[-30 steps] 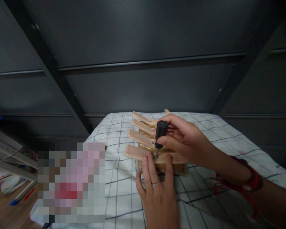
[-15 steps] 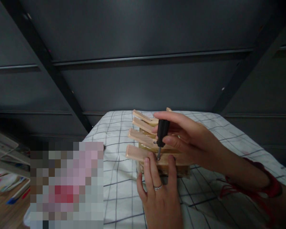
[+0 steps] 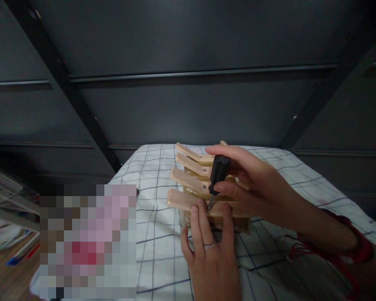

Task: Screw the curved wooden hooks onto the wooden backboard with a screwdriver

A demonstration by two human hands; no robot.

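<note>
A small wooden rack (image 3: 188,184) with several pale slats stands on a white checked cloth (image 3: 156,234). My right hand (image 3: 253,184) is closed round a short black-handled screwdriver (image 3: 217,173), whose tip rests on the nearest slat. My left hand (image 3: 211,255), with a ring on one finger, presses its fingers against the front of that slat, steadying the rack.
A dark grey wall with diagonal metal bars (image 3: 81,108) rises behind the cloth. At the far left lie papers and pens (image 3: 9,238) on a wooden floor. A blurred patch (image 3: 87,240) covers the cloth's left corner.
The screwdriver handle has leaned slightly to the right and my right hand has turned a little. My left hand stays on the slat.
</note>
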